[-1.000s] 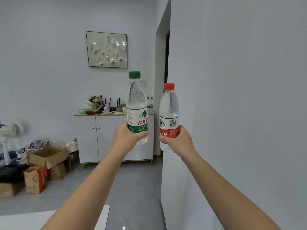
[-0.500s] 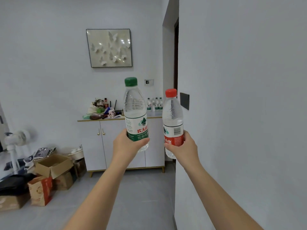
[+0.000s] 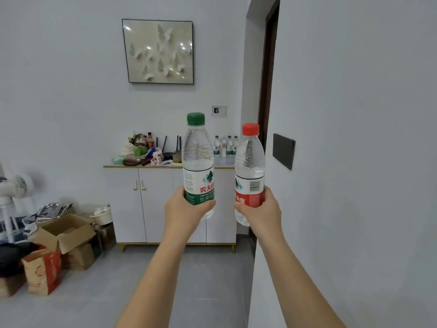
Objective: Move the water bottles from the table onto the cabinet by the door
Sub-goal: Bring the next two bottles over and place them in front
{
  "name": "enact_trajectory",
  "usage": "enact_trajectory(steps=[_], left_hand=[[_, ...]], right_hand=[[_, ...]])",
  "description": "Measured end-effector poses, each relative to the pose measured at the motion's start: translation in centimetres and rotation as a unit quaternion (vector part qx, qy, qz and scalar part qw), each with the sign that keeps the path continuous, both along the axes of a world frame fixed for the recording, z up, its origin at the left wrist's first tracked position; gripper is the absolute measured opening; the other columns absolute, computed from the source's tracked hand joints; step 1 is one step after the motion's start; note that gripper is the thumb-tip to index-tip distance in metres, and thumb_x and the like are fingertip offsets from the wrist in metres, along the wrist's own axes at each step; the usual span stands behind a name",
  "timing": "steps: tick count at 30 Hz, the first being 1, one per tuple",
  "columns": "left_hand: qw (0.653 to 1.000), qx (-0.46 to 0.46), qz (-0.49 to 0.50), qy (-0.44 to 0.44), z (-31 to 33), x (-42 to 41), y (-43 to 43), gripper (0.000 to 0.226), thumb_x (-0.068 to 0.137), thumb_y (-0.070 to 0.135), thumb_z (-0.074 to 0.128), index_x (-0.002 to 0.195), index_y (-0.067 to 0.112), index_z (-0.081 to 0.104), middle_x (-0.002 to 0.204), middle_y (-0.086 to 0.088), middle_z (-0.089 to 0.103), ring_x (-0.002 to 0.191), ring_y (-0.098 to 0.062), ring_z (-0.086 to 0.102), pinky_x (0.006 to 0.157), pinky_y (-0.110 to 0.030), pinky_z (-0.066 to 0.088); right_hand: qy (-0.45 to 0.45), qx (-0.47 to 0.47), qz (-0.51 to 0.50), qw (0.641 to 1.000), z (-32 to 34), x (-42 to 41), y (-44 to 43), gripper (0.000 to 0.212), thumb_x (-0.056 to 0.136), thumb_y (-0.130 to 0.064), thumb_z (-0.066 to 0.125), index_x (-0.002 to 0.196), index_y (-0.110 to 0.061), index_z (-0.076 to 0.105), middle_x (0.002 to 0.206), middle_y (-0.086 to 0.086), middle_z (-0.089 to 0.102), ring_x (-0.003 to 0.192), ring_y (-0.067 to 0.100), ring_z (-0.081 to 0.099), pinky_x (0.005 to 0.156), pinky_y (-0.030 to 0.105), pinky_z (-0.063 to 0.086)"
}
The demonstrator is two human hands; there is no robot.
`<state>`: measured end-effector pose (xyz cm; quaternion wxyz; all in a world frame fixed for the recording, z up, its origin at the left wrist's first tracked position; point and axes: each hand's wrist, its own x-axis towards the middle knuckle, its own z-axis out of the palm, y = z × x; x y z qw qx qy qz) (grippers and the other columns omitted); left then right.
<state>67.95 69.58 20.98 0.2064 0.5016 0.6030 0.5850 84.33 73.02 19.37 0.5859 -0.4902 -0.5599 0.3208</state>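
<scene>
The clear plastic water bottle with the green cap and green label (image 3: 198, 166) stands upright in my left grip (image 3: 183, 210), fingers and thumb wrapped round its lower half over the label. Just right of it, not touching, the clear plastic water bottle with the red cap and red label (image 3: 249, 162) stands upright in my right grip (image 3: 262, 211), clasped low on its body. Both are held out in the air. Beyond the grips stands the white cabinet with gold knobs (image 3: 156, 202). On its top, behind the gap between my grips, is a cluster of small water bottles (image 3: 225, 145), and further left a heap of clutter (image 3: 139, 152). Above hangs a framed butterfly picture (image 3: 160, 52). Below and left of my left grip, open cardboard boxes (image 3: 63, 233) sit on the grey floor (image 3: 189, 280).
</scene>
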Motion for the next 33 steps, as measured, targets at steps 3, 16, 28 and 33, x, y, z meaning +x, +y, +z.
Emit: enact_trajectory(steps=[3,16,28,33], left_hand=[[1.0,0.005,0.001,-0.006,-0.3,-0.7,3.8,0.046,0.07,0.023,0.084,0.109,0.021,0.061,0.099,0.006,0.067,0.09,-0.01,0.062,0.061,-0.013,0.042],[0.998,0.02,-0.039,-0.041,0.4,-7.5,24.9,0.049,0.07,0.022,0.084,0.113,0.02,0.061,0.102,0.008,0.067,0.083,0.002,0.058,0.057,-0.007,0.038],[0.999,0.005,-0.021,-0.044,-1.6,-11.3,38.5,0.05,0.07,0.023,0.084,0.114,0.019,0.061,0.103,0.006,0.067,0.092,-0.01,0.062,0.059,-0.01,0.04],[0.999,-0.002,-0.008,-0.033,-2.7,-11.5,45.3,0.045,0.071,0.023,0.084,0.107,0.023,0.058,0.098,0.009,0.064,0.085,-0.005,0.059,0.059,-0.01,0.039]], right_hand=[[0.003,-0.004,-0.009,1.0,-0.4,-0.7,3.8,0.069,0.075,-0.015,0.083,0.135,-0.021,0.05,0.122,-0.004,0.061,0.105,0.015,0.059,0.089,0.032,0.052],[0.03,0.007,-0.058,0.998,-0.6,-7.5,23.2,0.067,0.074,-0.011,0.082,0.133,-0.021,0.053,0.119,-0.003,0.065,0.103,0.014,0.063,0.086,0.031,0.055],[0.015,0.005,-0.055,0.998,-2.0,-11.3,37.2,0.054,0.073,-0.012,0.083,0.112,-0.034,0.052,0.098,-0.019,0.062,0.089,0.002,0.062,0.073,0.018,0.05],[0.014,0.003,-0.063,0.998,-3.8,-11.5,44.7,0.057,0.072,-0.01,0.084,0.121,-0.025,0.057,0.105,-0.008,0.064,0.093,0.008,0.063,0.072,0.016,0.048]])
